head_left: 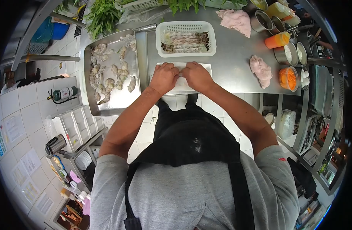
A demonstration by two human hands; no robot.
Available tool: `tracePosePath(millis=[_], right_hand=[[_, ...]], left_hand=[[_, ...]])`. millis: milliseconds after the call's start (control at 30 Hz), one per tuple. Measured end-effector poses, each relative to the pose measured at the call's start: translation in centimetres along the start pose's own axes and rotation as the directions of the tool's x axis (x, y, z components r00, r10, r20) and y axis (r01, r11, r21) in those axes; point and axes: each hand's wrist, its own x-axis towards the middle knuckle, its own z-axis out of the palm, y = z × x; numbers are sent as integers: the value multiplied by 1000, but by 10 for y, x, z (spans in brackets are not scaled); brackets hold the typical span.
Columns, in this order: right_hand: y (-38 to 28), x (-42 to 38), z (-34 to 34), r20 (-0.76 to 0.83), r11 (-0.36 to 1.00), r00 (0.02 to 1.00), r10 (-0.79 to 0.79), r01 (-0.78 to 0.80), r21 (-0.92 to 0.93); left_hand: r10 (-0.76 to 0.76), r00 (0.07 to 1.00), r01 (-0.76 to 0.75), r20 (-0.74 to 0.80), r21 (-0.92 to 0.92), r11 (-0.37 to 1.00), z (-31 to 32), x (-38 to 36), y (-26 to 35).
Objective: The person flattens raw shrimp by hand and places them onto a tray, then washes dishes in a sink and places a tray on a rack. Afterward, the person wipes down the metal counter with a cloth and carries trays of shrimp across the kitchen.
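Observation:
My left hand (164,78) and my right hand (197,76) meet over a white board (207,69) at the table's near edge. Fingers on both are curled in, with the tips close together. A small pale thing seems to be pinched between them, but the fingers hide most of it. Just beyond the board, a white perforated basket (185,27) holds straightened shrimp (185,41) laid in rows. To the left lies a metal tray (124,100) with several loose grey shrimp (101,73) scattered across it.
Two pink cloths (261,71) lie on the steel table (229,53), one farther back. Along the right edge stand an orange squeeze bottle (277,40), a tub of orange slices (288,78) and metal pots (261,21). Leafy greens (103,17) sit at the back left.

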Motion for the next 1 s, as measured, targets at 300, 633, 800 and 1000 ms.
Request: tracePosePath(millis=[300, 633, 800, 1000], right_hand=[[7, -15, 7, -152, 986, 985, 77, -52, 158], [21, -26, 12, -202, 992, 979, -17, 42, 123], [15, -25, 0, -228, 987, 973, -35, 70, 147], [-6, 4, 23, -245, 986, 968, 48, -6, 168]], left_hand=[[59, 983, -90, -172, -177, 980, 22, 7, 2], [194, 981, -190, 4, -189, 963, 13, 20, -8], [48, 991, -67, -126, -155, 986, -5, 6, -8], [4, 1000, -4, -3, -187, 982, -2, 2, -23]])
